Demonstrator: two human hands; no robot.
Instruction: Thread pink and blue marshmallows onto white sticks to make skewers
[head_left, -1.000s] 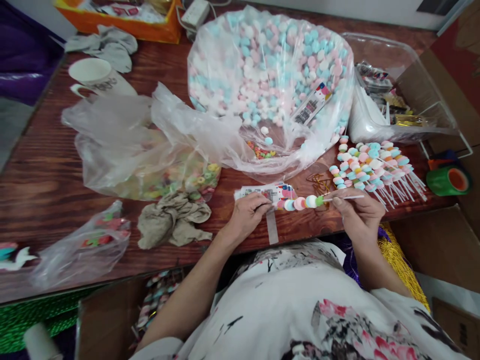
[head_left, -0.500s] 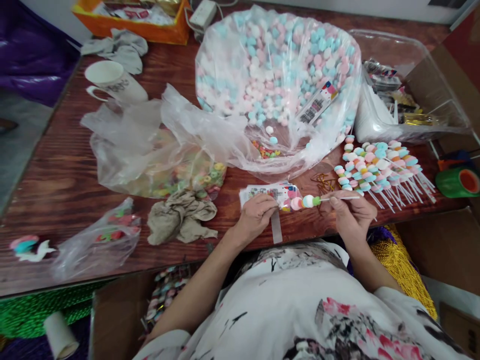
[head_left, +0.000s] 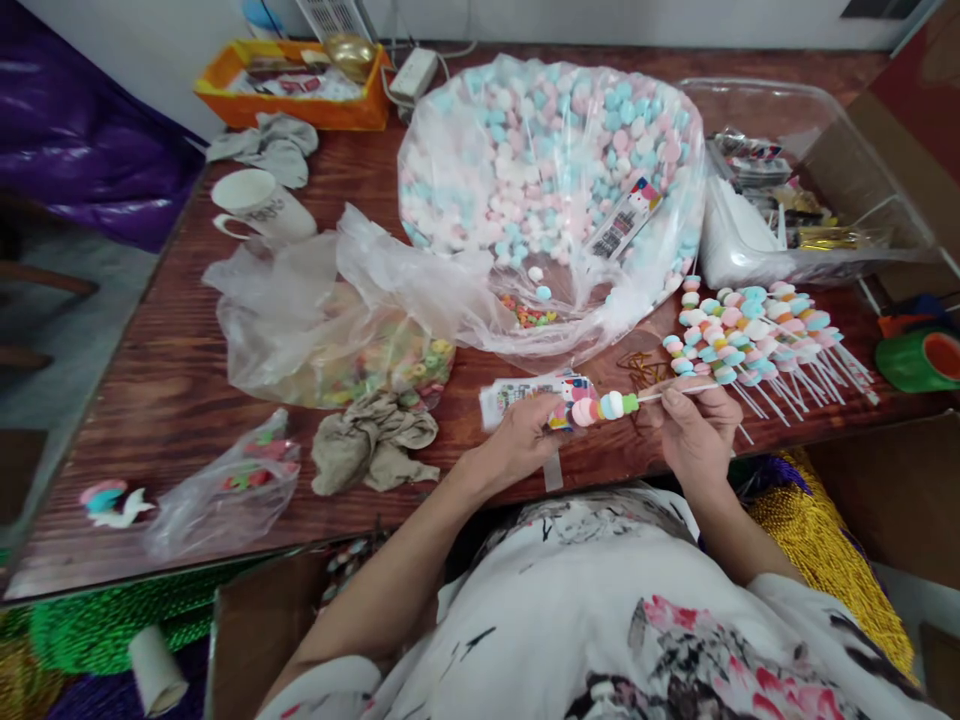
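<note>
My right hand (head_left: 699, 425) pinches the white stick of a marshmallow skewer (head_left: 613, 404). Pink, white and pale blue pieces are threaded on it, with a green piece nearest the stick's bare part. My left hand (head_left: 529, 435) is closed at the skewer's other end; its fingertips partly hide what they grip. Under and behind that hand lie printed packets (head_left: 504, 396). Gold twist ties (head_left: 639, 368) are scattered just behind the skewer. Several similar skewers (head_left: 754, 325) are piled to the right, their white sticks pointing toward the table's front edge.
A big clear bag of pastel marshmallows (head_left: 551, 150) fills the back middle. Left of it are a bag of coloured rings (head_left: 375, 355), a crumpled cloth (head_left: 371, 440) and a mug (head_left: 262, 205). A clear bin (head_left: 810, 250) and green tape roll (head_left: 911, 360) stand right.
My left fingers have shifted right, closer around the end pieces of the skewer. My right hand stays on the stick. The camera view has tilted up slightly.
</note>
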